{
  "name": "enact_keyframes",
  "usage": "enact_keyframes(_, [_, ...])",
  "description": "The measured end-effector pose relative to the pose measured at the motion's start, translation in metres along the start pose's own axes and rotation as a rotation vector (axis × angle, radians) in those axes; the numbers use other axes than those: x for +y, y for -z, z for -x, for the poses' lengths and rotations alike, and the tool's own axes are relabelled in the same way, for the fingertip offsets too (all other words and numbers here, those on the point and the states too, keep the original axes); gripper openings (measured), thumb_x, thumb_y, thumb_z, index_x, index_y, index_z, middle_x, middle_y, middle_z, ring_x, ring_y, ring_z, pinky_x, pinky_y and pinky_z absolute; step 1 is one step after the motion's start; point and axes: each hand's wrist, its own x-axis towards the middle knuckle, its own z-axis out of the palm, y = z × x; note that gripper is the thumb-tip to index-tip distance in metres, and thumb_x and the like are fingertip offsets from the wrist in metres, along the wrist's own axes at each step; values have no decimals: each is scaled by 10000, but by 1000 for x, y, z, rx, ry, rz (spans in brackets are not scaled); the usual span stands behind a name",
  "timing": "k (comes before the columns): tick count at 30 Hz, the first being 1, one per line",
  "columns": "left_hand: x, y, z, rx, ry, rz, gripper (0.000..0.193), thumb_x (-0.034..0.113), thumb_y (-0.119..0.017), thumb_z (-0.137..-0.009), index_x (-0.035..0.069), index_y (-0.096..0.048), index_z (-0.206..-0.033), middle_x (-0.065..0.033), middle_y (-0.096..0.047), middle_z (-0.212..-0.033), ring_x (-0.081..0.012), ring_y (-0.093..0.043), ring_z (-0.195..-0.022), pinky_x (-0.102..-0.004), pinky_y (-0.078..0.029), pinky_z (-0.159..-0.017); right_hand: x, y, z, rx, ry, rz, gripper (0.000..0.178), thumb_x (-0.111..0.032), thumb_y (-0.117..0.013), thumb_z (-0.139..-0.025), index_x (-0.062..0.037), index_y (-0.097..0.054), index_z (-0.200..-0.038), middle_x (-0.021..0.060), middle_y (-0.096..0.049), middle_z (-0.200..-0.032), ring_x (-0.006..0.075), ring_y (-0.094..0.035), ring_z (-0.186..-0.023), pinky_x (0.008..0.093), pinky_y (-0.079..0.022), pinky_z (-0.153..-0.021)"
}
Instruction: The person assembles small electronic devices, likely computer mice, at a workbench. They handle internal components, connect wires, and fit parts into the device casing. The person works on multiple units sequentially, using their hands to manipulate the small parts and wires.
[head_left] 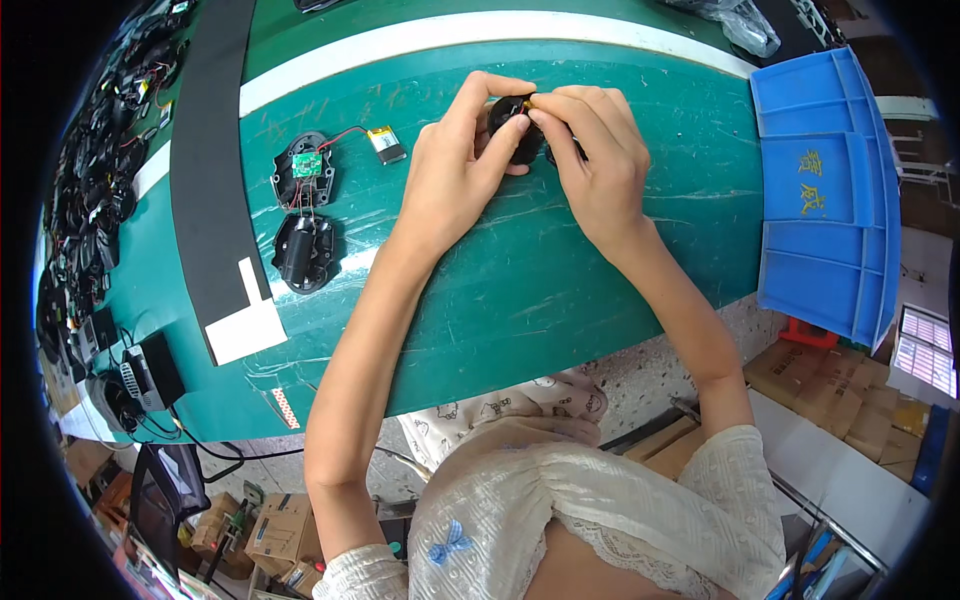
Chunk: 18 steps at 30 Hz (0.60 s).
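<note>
Near the far side of the green table, my left hand (455, 165) grips a small black plastic housing (527, 150) between thumb and fingers. My right hand (603, 165) is closed in a pinch at the housing's upper edge. A tiny yellowish bit shows at its fingertips, too small to name, and part of the housing is hidden behind the fingers. Left of my hands lies an opened black housing half (287, 187) with a green circuit board (308, 165). A red wire joins it to a silver battery pack (384, 142) with a yellow end. Just below sits another black housing half (303, 253).
A black strip (215, 180) runs along the left of the table, with a white card (247, 332) on its near end. Many black parts (90, 210) are heaped at the far left. A blue plastic crate (825, 190) stands against the right edge. Black electrical box (152, 370) at lower left.
</note>
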Motion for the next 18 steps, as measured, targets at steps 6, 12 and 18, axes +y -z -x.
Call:
enact_keyframes(6, [-2,1,-1,-3,4,17,230,67,-527,-881,32,-499,-1106,-12,-497,-656,-37,-464,-578,-235,-536,-545,3,-2,0,5,27,-8,138,12,-622,-728,-12,-601,-862,81,-583,-826,239,-532,-732,324,-452,-628])
enact_keyframes(12, [2,0,-3,-15,47,136,206,78,-507,-896,22,-496,-1094,-70,-609,-793,-63,-561,-716,-242,-543,-586,5,-2,1,7,3,-22,139,6,-625,-730,-18,-600,-864,77,-584,-832,240,-528,-733,321,-451,-638])
enact_keyframes(18, [7,2,-3,-44,81,204,193,82,-486,-906,21,-485,-1090,-67,-604,-847,-71,-564,-783,-238,-540,-624,2,2,-2,18,-1,-37,148,7,-631,-734,-28,-595,-874,70,-575,-840,236,-526,-760,321,-449,-656])
